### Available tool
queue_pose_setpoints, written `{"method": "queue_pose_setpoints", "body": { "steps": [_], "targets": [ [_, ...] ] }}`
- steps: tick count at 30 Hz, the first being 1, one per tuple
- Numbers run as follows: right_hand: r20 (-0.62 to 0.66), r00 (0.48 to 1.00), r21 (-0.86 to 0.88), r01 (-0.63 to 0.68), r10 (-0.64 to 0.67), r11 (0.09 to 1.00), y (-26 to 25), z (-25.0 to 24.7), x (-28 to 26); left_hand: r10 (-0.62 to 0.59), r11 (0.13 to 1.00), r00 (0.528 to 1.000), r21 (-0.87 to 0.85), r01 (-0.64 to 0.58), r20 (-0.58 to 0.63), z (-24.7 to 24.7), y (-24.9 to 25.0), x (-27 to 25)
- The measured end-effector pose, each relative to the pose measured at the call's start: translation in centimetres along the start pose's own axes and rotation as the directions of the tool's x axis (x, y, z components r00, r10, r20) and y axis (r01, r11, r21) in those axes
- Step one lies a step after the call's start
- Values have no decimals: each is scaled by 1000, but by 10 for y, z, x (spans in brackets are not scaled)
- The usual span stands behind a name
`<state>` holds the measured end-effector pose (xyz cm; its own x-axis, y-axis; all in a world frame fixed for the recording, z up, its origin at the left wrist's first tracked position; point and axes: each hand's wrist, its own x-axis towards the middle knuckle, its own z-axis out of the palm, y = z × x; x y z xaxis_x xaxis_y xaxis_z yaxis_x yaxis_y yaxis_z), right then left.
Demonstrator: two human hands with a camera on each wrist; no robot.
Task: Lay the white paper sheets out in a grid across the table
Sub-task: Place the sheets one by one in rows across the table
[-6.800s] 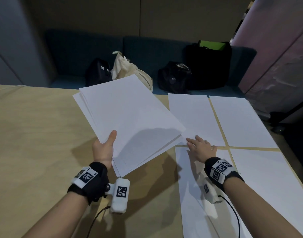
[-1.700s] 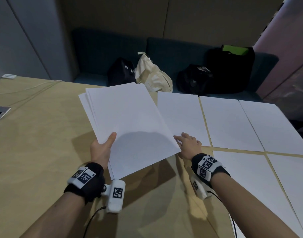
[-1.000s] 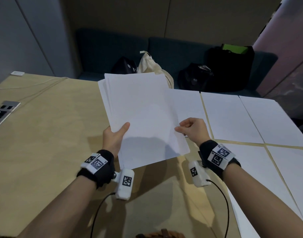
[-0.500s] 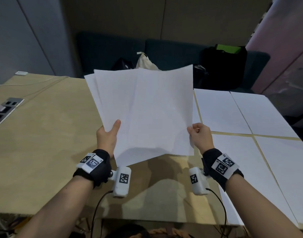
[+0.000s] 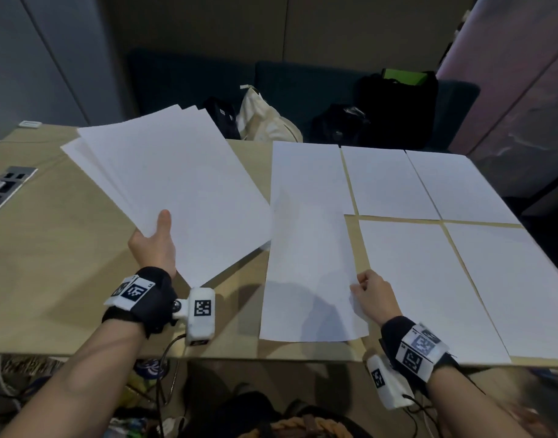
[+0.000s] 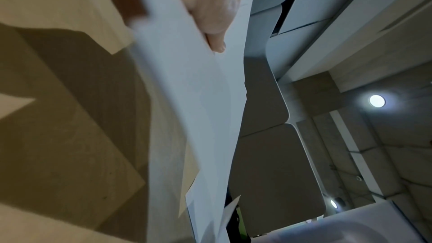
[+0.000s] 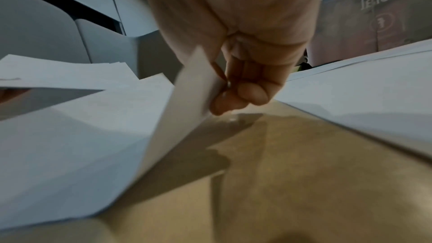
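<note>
At lower centre the right hand (image 5: 374, 297) pinches the curling edge of a thin white sheet (image 5: 309, 273) on the matte tan table (image 5: 50, 248), while the left hand (image 5: 154, 245) grips a fanned paper stack (image 5: 176, 191) before five flat sheets (image 5: 388, 181) at upper right.

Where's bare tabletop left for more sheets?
Free: the wide stretch of table left of the sheet the right hand pinches, under the stack in the left hand. Crowded: the right side, five laid sheets.
</note>
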<state>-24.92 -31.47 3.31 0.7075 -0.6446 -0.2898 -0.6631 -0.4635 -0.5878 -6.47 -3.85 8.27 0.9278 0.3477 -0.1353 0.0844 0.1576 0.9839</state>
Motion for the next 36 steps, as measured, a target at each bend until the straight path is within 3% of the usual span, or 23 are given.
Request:
{"method": "queue_pose_setpoints", "body": {
  "steps": [13,22,26,33,36],
  "targets": [
    [20,1000,-100,-15,17,995,16,-13,-12,-33,998,997,-56,29,-65,-3,-6,-14],
    [49,999,-145,9,-1,989,22,-15,-22,-57,992,982,-117,36,-178,-9,2,-3],
    [64,998,-170,6,5,985,22,-15,-21,-52,996,986,-86,39,-160,-11,1,-4],
    [106,993,-431,6,44,903,15,-26,-22,-64,996,991,-74,56,-114,-8,-7,-16],
    [81,996,-577,81,-41,813,3,-38,-22,-51,995,992,-92,40,-114,-8,-6,-16]
  ]
}}
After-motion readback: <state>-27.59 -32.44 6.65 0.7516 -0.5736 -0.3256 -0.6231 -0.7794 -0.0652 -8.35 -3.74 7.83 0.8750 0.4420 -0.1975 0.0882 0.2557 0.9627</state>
